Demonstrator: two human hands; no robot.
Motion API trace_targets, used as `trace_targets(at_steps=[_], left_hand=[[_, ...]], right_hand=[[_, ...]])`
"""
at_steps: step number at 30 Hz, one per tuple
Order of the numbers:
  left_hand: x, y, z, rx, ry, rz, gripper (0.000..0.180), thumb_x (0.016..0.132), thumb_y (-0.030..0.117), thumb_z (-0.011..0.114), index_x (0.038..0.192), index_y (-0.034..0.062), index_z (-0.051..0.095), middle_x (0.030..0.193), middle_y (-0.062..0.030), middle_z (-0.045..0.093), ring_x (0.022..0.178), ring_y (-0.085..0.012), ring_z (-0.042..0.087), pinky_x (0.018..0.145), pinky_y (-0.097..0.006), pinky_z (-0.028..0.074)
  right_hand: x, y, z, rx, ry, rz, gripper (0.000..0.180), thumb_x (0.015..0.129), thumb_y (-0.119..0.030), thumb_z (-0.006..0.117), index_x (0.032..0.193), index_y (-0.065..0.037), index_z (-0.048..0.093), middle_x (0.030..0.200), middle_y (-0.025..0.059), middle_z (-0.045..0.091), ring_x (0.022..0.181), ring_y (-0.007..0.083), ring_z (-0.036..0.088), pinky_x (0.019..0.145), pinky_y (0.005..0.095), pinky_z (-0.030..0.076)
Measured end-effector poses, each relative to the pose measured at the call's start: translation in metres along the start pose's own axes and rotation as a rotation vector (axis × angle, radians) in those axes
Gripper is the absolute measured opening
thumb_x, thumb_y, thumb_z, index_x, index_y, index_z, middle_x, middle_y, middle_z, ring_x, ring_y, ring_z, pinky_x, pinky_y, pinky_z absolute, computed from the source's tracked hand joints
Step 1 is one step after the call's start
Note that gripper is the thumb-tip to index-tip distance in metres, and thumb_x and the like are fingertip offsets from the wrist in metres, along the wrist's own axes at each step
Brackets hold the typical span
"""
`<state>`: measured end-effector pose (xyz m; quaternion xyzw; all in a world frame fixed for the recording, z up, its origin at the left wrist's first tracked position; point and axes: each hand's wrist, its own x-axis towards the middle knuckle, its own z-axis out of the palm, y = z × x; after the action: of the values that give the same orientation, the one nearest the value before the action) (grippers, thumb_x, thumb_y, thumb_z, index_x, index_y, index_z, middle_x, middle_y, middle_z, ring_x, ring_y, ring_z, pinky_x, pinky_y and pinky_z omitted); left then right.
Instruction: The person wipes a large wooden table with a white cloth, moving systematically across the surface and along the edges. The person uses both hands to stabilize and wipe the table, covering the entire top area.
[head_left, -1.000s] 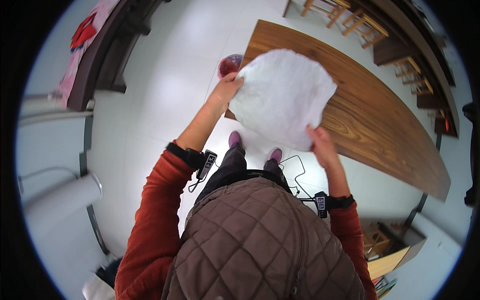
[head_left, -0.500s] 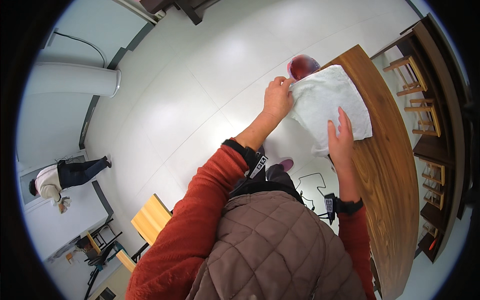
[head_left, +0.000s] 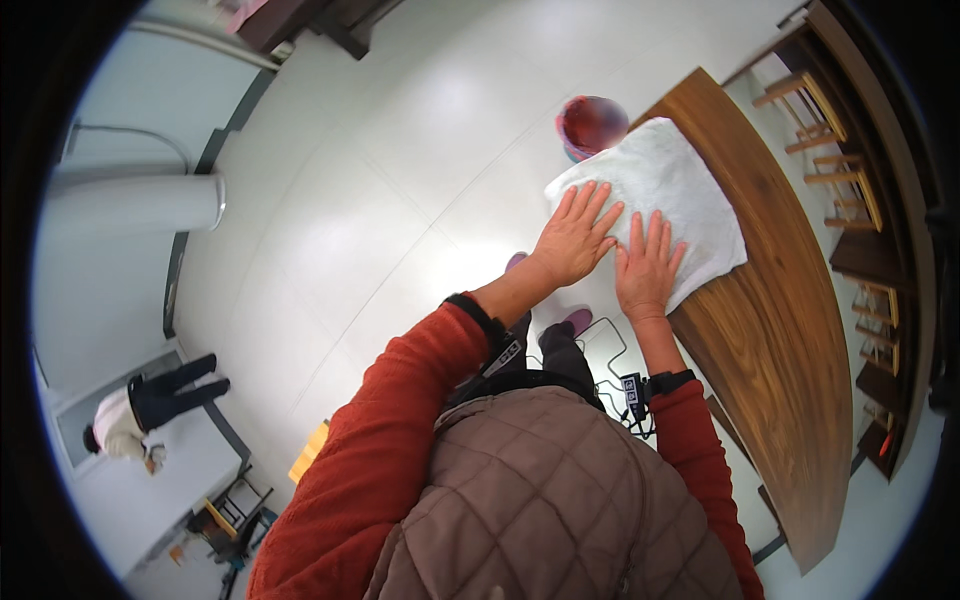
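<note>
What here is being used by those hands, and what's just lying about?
In use:
white cloth, left hand and right hand spread over it
wooden table beneath

Apparently just around:
wooden stools
red bucket, untouched, though possibly connected

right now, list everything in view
Long wooden table: one, brown, right
Fabric cloth: one, white, over its far end
Round bucket: one, reddish, beside that end
Wooden stools: several, tan, upper right
Long wooden counter: one, dark brown, right edge
Wooden furniture: one, dark brown, top left
Cylindrical column: one, white, left
Another person: one, light top, dark trousers, far left
Clutter: uncountable, mixed colours, lower left
Shoes: two, purple, near centre
Wrist devices: two, black, one per wrist
Quilted vest: one, brown, bottom
Left hand: one, bare, on cloth
Right hand: one, bare, on cloth
</note>
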<state>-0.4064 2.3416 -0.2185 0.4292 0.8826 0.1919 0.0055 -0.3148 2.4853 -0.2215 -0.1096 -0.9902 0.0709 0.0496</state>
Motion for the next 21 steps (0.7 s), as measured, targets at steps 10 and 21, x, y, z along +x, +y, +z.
trace_targets(at_steps=[10,21], left_hand=[[0.053,-0.005,-0.01,-0.469,-0.001,0.139,0.046,0.085,0.016,0.064,0.13,0.0084,0.055,0.138,-0.019,0.049,0.126,-0.0392,0.048,0.106,-0.045,0.039],[0.039,-0.072,0.0,-0.543,0.162,-0.504,0.045,0.104,0.028,0.035,0.13,-0.0038,0.052,0.126,-0.0236,0.056,0.118,-0.0383,0.052,0.103,-0.041,0.041]], right_hand=[[0.021,0.006,-0.013,0.11,0.077,0.213,0.063,0.088,-0.039,0.06,0.143,-0.013,0.044,0.152,0.0203,0.033,0.14,0.0424,0.03,0.109,0.0693,0.011],[0.037,-0.04,-0.002,0.198,0.077,0.045,0.057,0.087,-0.026,0.061,0.142,-0.017,0.049,0.147,0.0173,0.043,0.136,0.0362,0.04,0.112,0.0604,0.021]])
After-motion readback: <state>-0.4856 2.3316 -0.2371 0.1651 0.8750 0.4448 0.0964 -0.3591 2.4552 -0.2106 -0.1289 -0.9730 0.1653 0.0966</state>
